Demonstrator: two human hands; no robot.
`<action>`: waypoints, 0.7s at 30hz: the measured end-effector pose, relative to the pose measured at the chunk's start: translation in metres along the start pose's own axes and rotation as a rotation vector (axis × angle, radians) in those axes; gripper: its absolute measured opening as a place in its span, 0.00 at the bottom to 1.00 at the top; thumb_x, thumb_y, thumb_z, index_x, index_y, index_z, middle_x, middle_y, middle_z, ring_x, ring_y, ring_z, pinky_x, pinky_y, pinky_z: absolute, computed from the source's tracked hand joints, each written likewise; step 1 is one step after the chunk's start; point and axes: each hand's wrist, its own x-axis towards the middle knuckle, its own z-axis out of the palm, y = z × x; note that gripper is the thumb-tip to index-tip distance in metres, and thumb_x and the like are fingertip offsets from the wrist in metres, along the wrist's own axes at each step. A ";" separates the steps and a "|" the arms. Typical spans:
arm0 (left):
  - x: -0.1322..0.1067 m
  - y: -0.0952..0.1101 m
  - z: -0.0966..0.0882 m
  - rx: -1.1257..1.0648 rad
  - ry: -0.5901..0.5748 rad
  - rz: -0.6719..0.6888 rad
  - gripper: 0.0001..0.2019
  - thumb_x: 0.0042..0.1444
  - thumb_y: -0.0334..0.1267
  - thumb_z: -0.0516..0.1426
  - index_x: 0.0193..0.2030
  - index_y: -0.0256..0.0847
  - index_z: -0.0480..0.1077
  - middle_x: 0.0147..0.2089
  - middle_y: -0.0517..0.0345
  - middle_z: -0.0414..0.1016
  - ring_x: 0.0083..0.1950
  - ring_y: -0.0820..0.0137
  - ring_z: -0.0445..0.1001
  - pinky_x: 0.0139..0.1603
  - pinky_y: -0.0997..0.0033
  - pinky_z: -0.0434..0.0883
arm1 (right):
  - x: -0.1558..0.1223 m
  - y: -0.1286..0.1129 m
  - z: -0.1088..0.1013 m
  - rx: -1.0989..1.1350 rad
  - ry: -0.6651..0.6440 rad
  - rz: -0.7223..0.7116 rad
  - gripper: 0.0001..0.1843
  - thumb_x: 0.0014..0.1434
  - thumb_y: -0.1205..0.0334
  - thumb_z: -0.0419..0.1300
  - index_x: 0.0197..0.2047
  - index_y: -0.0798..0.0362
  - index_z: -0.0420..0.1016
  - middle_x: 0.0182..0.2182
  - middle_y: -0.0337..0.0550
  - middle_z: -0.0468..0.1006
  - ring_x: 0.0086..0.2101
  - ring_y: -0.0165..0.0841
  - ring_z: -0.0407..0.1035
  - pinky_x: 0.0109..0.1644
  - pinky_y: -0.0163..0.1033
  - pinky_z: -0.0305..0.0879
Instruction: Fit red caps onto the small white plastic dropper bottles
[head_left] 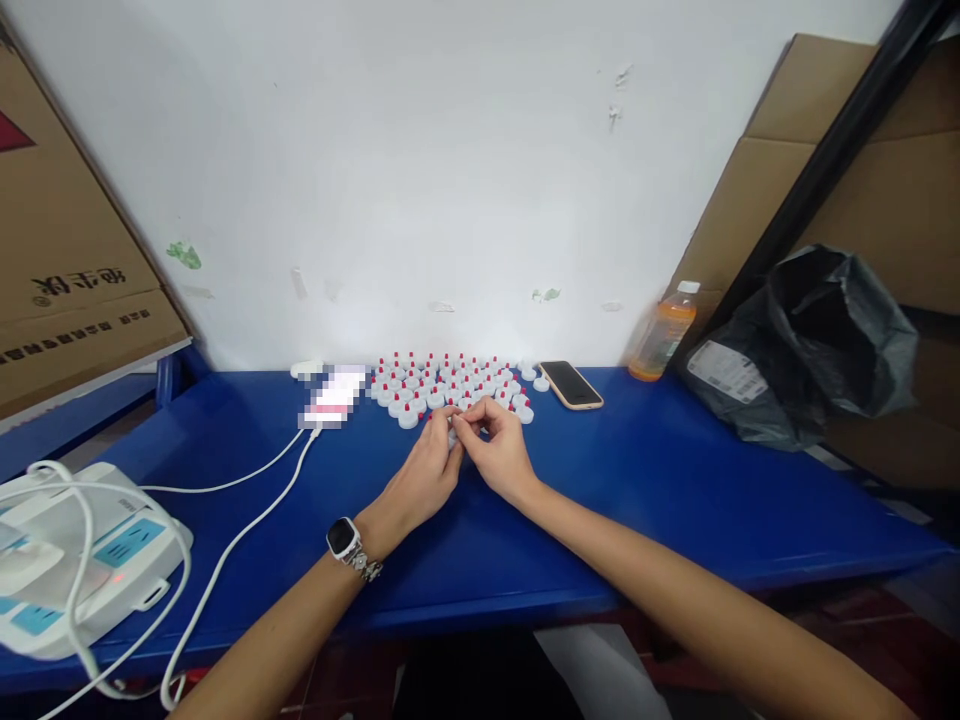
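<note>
My left hand (433, 458) and my right hand (496, 446) meet at the front edge of a group of white caps with red tips (437, 399). Between the fingers of my left hand a small white piece (452, 438) shows, most likely one of these caps, mostly covered by the fingers. The thumb and forefinger of my right hand are pinched together, touching the top of that piece. Whatever the right fingertips grip is too small to make out. Several more red-tipped caps stand close together behind both hands, against the wall.
A black-screened phone (571, 385) lies right of the caps, by a few plain white caps (541, 383). Farther right are an orange drink bottle (664, 333) and a grey plastic bag (795, 350). At left, a white power strip (97, 560) and cables (251, 530) lie on the blue table (645, 480).
</note>
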 end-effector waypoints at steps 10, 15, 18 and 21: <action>-0.005 -0.005 -0.010 0.314 -0.022 -0.008 0.12 0.66 0.42 0.51 0.54 0.43 0.63 0.53 0.49 0.69 0.55 0.60 0.71 0.56 0.55 0.71 | 0.009 -0.002 -0.034 -0.410 -0.194 -0.111 0.03 0.57 0.68 0.58 0.33 0.51 0.67 0.28 0.36 0.71 0.29 0.29 0.66 0.36 0.35 0.63; 0.006 -0.010 -0.003 0.409 -0.098 -0.039 0.05 0.65 0.40 0.53 0.40 0.42 0.66 0.43 0.53 0.72 0.47 0.62 0.72 0.47 0.60 0.70 | 0.017 0.009 -0.047 -0.661 -0.373 -0.204 0.06 0.58 0.72 0.56 0.36 0.51 0.68 0.31 0.40 0.73 0.35 0.32 0.67 0.39 0.36 0.62; 0.020 -0.010 0.002 0.470 -0.123 -0.074 0.04 0.64 0.38 0.53 0.37 0.42 0.64 0.38 0.55 0.73 0.41 0.63 0.73 0.40 0.64 0.68 | 0.022 0.012 -0.043 -0.674 -0.374 -0.167 0.10 0.58 0.72 0.57 0.43 0.51 0.70 0.31 0.40 0.74 0.36 0.33 0.68 0.40 0.36 0.62; 0.033 -0.009 0.004 0.510 -0.132 -0.088 0.04 0.64 0.37 0.53 0.37 0.42 0.63 0.36 0.56 0.73 0.36 0.65 0.72 0.35 0.67 0.64 | 0.023 0.009 -0.049 -0.652 -0.285 -0.148 0.13 0.58 0.69 0.59 0.47 0.50 0.70 0.32 0.38 0.75 0.35 0.32 0.69 0.42 0.37 0.63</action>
